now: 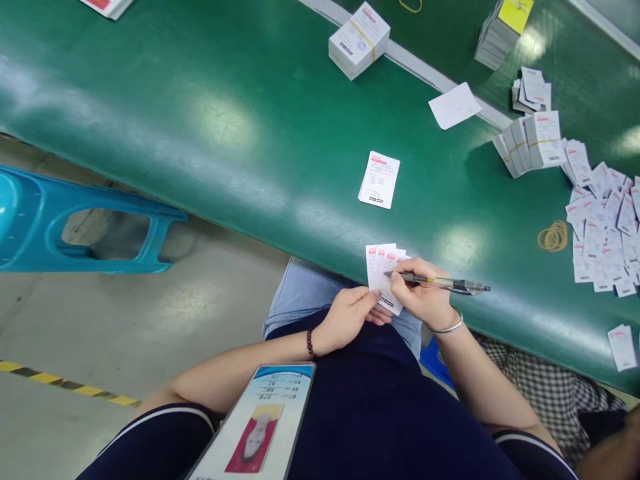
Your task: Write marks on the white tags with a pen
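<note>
Right hand [425,297]: pinched narrow around a pen [440,281]; at the right edge of the card fan [387,289], partly covering it.
Pen: one, dark tip; long axis crosswise, tip leftward over the middle of the card fan, tail rightward; whether tip meets card, cannot tell.
Left hand [353,313]: closed narrow on the card fan, at its lower left, thumb above, fingers beneath.
Card fan: several white cards, red headings, spread sideways; long edges pointing away from the wearer; held at the table's near edge. Right hand nearer the pen tip, left hand nearer the cards' bottom edge.
Card stack [379,181]: one, small, printed; just beyond the card fan.
Rubber bands [553,236]: one bunch, tan; well right of the card fan.
Loose cards [600,233]: heap; farther right of the card fan, past the bands.
Banded block [358,43]: one, thick, single band; far beyond the card fan.
Table [280,167]: green top; running beneath and beyond the card fan.
Stool [40,227]: blue plastic; well left of the card fan.
</note>
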